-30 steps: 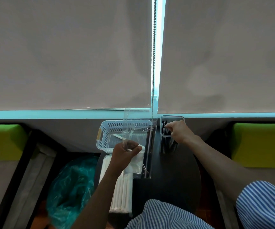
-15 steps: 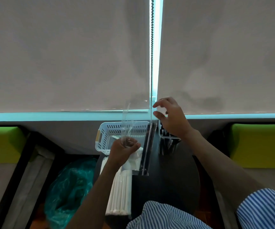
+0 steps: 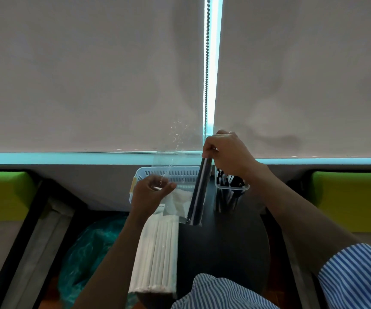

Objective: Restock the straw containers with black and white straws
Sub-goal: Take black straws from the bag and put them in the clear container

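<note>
My right hand [image 3: 226, 153] grips the top end of a bundle of black straws [image 3: 199, 192] that stands tilted inside a clear plastic bag [image 3: 175, 197]. My left hand [image 3: 150, 192] pinches the bag's left side, in front of a white slotted basket [image 3: 169, 173]. A clear straw container [image 3: 231, 195] with several black straws stands just right of the bundle, under my right wrist. A pack of white straws [image 3: 157, 253] lies along the left edge of the round black table [image 3: 224, 253].
A teal plastic bag [image 3: 86, 253] lies on the floor to the left of the table. Green cushioned seats [image 3: 353, 201] flank both sides. Grey roller blinds with a bead chain [image 3: 206, 63] hang right behind the table.
My right hand left the straw container, rose, and closed on the top of the black straws in the bag. The left hand kept its hold on the bag.
</note>
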Demonstrator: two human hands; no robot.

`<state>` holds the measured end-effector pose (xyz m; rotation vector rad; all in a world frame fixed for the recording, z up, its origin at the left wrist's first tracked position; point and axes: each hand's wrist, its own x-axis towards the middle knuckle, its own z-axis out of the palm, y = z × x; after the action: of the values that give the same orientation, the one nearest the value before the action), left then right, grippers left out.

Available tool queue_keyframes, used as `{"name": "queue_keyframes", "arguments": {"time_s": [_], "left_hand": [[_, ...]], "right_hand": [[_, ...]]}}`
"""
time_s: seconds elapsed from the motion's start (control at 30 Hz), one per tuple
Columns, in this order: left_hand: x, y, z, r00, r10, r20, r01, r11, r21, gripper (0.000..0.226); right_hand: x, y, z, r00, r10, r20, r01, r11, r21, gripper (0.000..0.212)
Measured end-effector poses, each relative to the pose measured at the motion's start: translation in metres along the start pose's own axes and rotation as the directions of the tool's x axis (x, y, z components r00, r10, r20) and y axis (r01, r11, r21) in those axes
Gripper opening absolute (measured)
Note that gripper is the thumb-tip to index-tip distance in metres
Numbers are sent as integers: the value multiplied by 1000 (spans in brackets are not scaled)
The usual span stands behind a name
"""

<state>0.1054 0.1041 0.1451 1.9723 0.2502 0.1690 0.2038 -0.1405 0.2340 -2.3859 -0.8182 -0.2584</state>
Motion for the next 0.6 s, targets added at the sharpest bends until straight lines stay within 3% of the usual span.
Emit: {"name": "queue_keyframes", "arguments": {"time_s": [0.13, 0.23, 0.3, 0.47, 0.53, 0.6], "left_hand": [[1, -2, -10, 983, -81, -166, 76, 996, -39, 13], [1, -1, -13, 900, -175, -399, 159, 985, -72, 25], [-2, 1, -8, 878, -205, -433, 175, 979, -109, 42], [-3, -5, 14, 841, -414, -348, 318, 899, -302, 87], [-6, -7, 19, 832, -517, -203, 374, 791, -484, 100], [-14, -2, 23, 865, -501, 30, 425, 701, -573, 95]], "right_hand": [[1, -2, -3, 998, 53, -32, -53, 999, 12, 11], [3, -6, -4, 992, 30, -121, -28, 999, 23, 12], [5, -7, -3, 982, 22, -188, -15, 999, 38, 11], [11, -13, -3, 952, 53, -300, -29, 996, 84, 8], [11, -15, -1, 942, 63, -331, -32, 995, 97, 9], [9, -16, 1, 930, 74, -360, -33, 992, 119, 9]]}}
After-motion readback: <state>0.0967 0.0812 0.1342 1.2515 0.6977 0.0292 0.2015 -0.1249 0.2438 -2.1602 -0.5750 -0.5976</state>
